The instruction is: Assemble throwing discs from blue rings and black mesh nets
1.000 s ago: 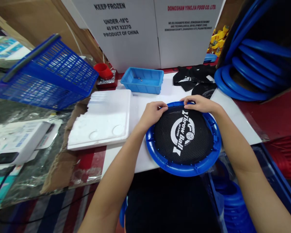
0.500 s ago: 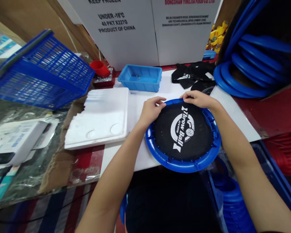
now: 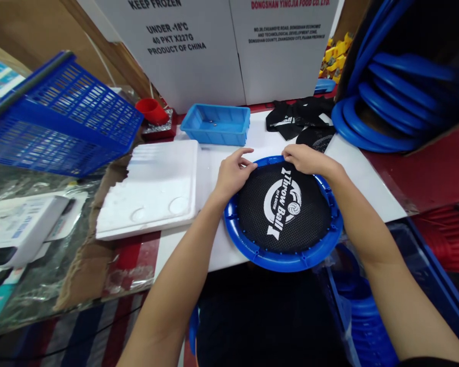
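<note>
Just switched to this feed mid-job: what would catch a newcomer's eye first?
The round blue plastic hoop with black printed mesh at the near table edge, with the left hand and right hand pressing on its far rim. Then the tilted blue plastic basket at left, and the stacked blue rings at right.

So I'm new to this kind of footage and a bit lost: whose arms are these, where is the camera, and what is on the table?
The camera sits on a person's head, looking down at their own bare arms. The left hand and right hand press on the far edge of a blue ring covered with black mesh printed "Throw Ball". It lies on a white board. Nearby: a white foam tray, a small blue bin, a blue basket, and stacked blue rings.
</note>
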`<state>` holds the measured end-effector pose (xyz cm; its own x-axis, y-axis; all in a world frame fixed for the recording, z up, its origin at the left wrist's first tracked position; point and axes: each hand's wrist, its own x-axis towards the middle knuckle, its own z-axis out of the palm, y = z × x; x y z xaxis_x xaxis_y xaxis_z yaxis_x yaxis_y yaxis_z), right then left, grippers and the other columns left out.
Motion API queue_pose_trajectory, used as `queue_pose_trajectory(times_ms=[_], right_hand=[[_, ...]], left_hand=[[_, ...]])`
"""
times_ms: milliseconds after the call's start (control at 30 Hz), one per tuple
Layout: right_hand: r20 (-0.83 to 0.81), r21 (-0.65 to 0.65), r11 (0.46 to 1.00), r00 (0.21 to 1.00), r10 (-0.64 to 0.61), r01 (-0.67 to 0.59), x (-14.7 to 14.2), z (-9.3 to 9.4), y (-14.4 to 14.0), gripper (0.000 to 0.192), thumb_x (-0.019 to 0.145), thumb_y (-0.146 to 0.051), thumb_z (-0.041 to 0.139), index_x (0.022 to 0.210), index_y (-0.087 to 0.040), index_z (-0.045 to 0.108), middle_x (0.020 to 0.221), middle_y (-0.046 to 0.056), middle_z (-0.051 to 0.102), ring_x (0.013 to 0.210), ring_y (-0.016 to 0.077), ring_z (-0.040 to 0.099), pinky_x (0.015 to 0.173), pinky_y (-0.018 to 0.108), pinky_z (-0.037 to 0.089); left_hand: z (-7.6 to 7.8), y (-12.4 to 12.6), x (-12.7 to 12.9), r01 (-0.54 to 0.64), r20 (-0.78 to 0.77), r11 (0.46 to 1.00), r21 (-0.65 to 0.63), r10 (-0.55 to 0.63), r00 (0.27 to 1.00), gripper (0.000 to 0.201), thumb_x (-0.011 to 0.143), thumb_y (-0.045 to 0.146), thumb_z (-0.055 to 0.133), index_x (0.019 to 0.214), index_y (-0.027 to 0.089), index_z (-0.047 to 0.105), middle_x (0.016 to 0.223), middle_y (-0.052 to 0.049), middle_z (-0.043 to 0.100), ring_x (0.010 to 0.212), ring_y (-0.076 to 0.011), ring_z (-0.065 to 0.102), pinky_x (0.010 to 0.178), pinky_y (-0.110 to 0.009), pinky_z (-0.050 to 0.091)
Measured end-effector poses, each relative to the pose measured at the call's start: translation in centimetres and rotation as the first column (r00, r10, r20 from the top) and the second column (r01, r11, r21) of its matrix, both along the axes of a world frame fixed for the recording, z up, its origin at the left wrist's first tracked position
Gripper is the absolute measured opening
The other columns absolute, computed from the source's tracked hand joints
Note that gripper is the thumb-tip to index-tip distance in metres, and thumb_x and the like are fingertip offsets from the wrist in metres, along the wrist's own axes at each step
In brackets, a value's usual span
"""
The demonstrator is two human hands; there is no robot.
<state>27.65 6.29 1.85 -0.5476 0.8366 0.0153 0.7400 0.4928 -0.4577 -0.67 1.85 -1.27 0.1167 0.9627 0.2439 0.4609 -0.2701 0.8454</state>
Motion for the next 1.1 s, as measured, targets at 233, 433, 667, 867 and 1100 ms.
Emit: queue_pose_trajectory(times_ms=[233, 433, 667, 867, 1100], right_hand=[[0.050, 0.029, 0.999, 0.998, 0.023, -0.025, 0.3, -0.4, 0.0, 0.015, 0.096, -0.012, 0.058, 0.091, -0.023, 0.067, 0.106, 0.012, 0.075, 0.097, 0.0287, 0.066, 0.090, 0.042, 0.052], [0.090, 0.032, 0.999, 0.996, 0.004, -0.007, -0.5, -0.6, -0.5, 0.018, 0.092, -0.006, 0.063, 0.086, -0.023, 0.065, 0.106, 0.013, 0.072, 0.095, 0.0300, 0.064, 0.090, 0.043, 0.050], [0.029, -0.032, 0.998, 0.998, 0.055, -0.054, 0.7, 0.2, -0.1, 0.015, 0.092, -0.012, 0.063, 0.082, -0.023, 0.067, 0.106, 0.011, 0.073, 0.097, 0.0281, 0.064, 0.095, 0.041, 0.050], [-0.068, -0.135, 0.988, 0.996, 0.060, -0.069, 1.5, 0.6, 0.1, 0.010, 0.089, -0.020, 0.065, 0.088, -0.022, 0.074, 0.112, 0.009, 0.076, 0.102, 0.0267, 0.069, 0.097, 0.039, 0.053], [-0.188, -0.070, 0.995, 0.981, 0.053, -0.068, -0.3, 0.6, -0.8, 0.022, 0.098, -0.031, 0.061, 0.103, -0.022, 0.080, 0.120, 0.010, 0.081, 0.114, 0.0293, 0.072, 0.108, 0.044, 0.053]], left_hand=[[0.3, -0.1, 0.6, -0.015, -0.082, 0.999, 0.047, 0.019, 0.996, 0.037, 0.091, 0.028, 0.076, 0.128, 0.025, 0.077, 0.094, -0.004, 0.082, 0.082, -0.0210, 0.075, 0.086, -0.038, 0.059], [0.4, 0.3, 0.6, -0.008, -0.111, 1.000, 0.018, 0.010, 0.994, 0.027, 0.090, 0.026, 0.076, 0.116, 0.023, 0.081, 0.094, -0.005, 0.083, 0.087, -0.0234, 0.077, 0.090, -0.040, 0.058], [0.2, 0.5, 1.0, -0.028, -0.144, 1.000, 0.006, 0.029, 0.989, 0.021, 0.089, 0.023, 0.077, 0.109, 0.023, 0.082, 0.093, -0.006, 0.083, 0.090, -0.0256, 0.077, 0.092, -0.042, 0.058], [0.7, 0.0, 0.8, 0.017, -0.182, 1.000, -0.006, -0.018, 0.983, 0.017, 0.092, 0.024, 0.072, 0.106, 0.024, 0.081, 0.098, -0.006, 0.084, 0.085, -0.0242, 0.074, 0.092, -0.042, 0.058], [1.2, -1.0, 1.2, 0.313, -0.387, 0.939, 0.140, -0.240, 0.890, 0.021, 0.104, 0.032, 0.062, 0.116, 0.023, 0.076, 0.125, -0.011, 0.076, 0.118, -0.0286, 0.070, 0.110, -0.047, 0.054]])
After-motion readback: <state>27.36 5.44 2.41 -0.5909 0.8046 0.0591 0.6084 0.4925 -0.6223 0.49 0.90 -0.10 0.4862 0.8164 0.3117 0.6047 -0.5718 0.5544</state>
